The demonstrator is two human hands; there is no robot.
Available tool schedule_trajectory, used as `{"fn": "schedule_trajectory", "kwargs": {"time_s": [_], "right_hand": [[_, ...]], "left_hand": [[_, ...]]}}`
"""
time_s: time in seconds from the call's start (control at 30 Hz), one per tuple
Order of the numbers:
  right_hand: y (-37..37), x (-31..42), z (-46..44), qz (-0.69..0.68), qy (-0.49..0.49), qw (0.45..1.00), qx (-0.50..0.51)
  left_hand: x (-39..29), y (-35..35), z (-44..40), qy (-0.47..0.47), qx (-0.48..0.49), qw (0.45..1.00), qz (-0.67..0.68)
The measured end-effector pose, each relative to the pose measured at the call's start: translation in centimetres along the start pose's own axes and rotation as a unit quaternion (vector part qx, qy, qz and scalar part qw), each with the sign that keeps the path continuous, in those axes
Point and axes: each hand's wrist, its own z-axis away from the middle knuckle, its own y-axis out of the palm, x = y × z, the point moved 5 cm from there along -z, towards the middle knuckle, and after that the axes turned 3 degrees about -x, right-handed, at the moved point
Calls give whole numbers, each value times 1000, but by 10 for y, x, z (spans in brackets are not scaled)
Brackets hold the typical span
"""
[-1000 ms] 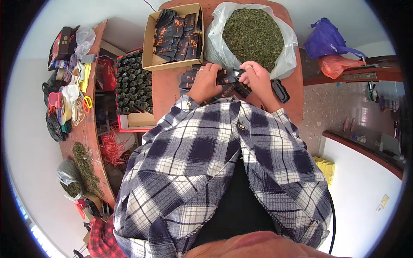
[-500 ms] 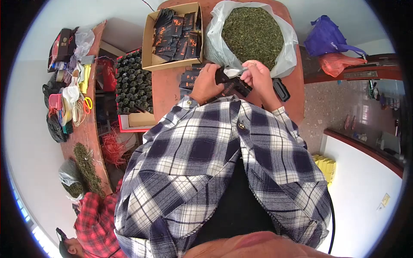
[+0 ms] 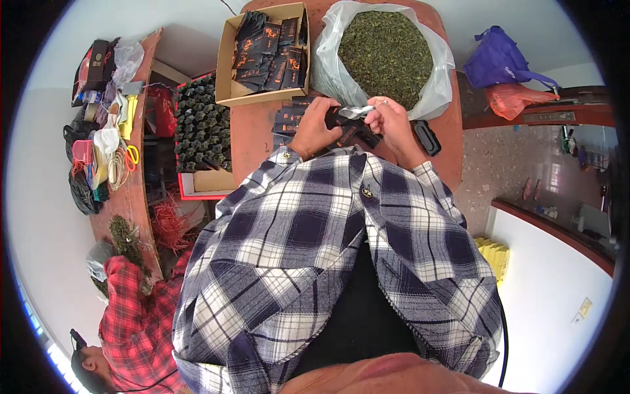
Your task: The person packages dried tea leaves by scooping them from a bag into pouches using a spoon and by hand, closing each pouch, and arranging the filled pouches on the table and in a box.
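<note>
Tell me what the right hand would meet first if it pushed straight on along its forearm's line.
Probably the near side of the plastic bag of leaves, just beyond the right hand; height is unclear from overhead, so it might clear the rim.

Slick film and rough leaf on a matt, scuffed, reddish-brown tabletop point(image 3: 252, 128).
The narrow silvery implement point(image 3: 355, 112) is shiny and looks like metal; the flat black packets with orange print point(image 3: 287, 122) are smooth and foil-like. The open tan box point(image 3: 262, 98) is plain matt cardboard. The whitish translucent bag point(image 3: 331, 65) is thin, crinkled plastic, glossy along its folds, around rough, dry-looking green leaves point(image 3: 386, 59). The small black rectangular tray point(image 3: 428, 138) looks like hard plastic; the checked blue-and-white shirt point(image 3: 315, 226) is matt woven cloth.
</note>
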Motion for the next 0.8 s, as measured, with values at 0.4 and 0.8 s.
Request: {"fn": "schedule_trajectory", "kwargs": {"time_s": [0.4, 0.8], "right_hand": [[19, 48, 20, 246, -201, 948, -28], [-36, 78, -15, 475, -294, 813, -166]], "left_hand": [[11, -3, 3, -42, -18, 999, -3], [11, -2, -15, -40, -12, 999, -11]]}}
